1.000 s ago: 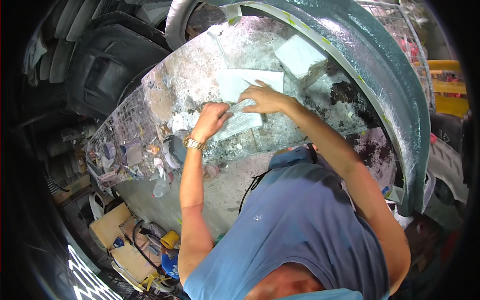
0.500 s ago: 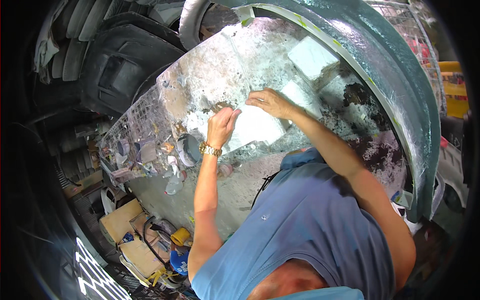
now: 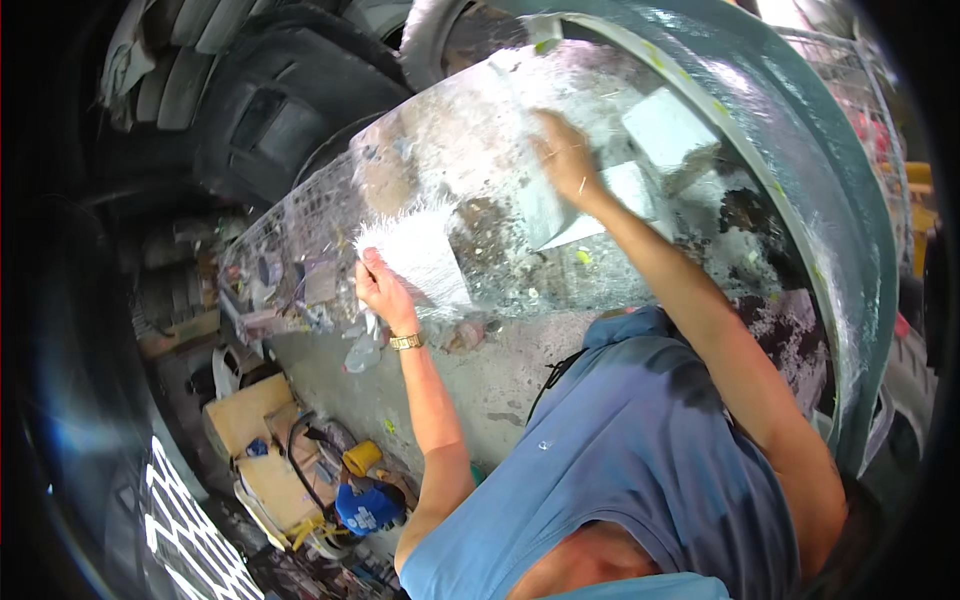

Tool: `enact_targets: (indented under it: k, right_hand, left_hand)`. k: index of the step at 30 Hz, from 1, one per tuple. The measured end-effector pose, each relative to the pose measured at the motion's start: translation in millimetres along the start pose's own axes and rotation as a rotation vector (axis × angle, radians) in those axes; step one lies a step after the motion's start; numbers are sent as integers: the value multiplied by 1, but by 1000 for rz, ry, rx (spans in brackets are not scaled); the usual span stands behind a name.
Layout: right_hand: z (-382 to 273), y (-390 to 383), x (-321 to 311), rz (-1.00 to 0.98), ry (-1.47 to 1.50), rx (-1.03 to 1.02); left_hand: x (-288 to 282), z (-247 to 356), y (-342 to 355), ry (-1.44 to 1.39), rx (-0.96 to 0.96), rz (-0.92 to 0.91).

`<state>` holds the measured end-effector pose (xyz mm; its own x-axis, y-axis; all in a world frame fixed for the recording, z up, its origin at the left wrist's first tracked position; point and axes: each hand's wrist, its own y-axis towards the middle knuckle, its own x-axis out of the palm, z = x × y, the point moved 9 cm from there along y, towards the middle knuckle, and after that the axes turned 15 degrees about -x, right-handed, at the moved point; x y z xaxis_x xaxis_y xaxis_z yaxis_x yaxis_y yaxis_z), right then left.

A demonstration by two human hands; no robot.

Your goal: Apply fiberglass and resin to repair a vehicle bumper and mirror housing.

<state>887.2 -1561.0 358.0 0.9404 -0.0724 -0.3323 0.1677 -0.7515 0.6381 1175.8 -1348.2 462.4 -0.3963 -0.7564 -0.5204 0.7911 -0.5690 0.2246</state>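
Note:
A white piece of fibreglass mat (image 3: 425,255) with a frayed far edge is pinched at its left side by my left hand (image 3: 380,285). That hand is closed and wears a gold watch (image 3: 406,341). My right hand (image 3: 567,160) is over the middle of the stained worktable (image 3: 440,110), and its fingers are smeared by motion. Just below it lies another pale mat piece (image 3: 590,228), partly covered by the forearm; whether the right hand touches it cannot be told. A stack of white mat squares (image 3: 668,130) rests farther right.
A large curved green moulding (image 3: 790,110) with a pale flange bounds the table's right and far side. Dark moulded panels (image 3: 265,125) are piled at the far left. On the floor at lower left stand boards (image 3: 248,412), a yellow cup (image 3: 361,458) and a blue item (image 3: 367,508).
Both hands were close together on the white mat. Now they are apart: my left hand has moved left with a mat piece, and my right hand has moved away from it, farther up the table.

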Motion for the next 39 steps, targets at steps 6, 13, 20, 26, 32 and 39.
enact_targets:
  k: [6,13,20,26,32,39]
  right_hand:
    - [-83,-51,-23,-72,395,181]
    - [-49,-58,-120,-80,847,603]
    - [-49,-59,-127,263,1046,591]
    - [-26,-63,-131,-6,591,448]
    - [-15,-90,-104,150,561,515]
    - [-39,-52,-118,-57,300,410]
  left_hand:
    - [95,65,-59,-152,-113,-112]
    - [178,111,-142,-493,-321,-777]
    - [197,148,-161,-317,-252,-856]
    - [197,141,-169,-224,-159,-899]
    - [194,132,-193,-219,2,-803]
    - [187,125,-195,-93,-14,-272]
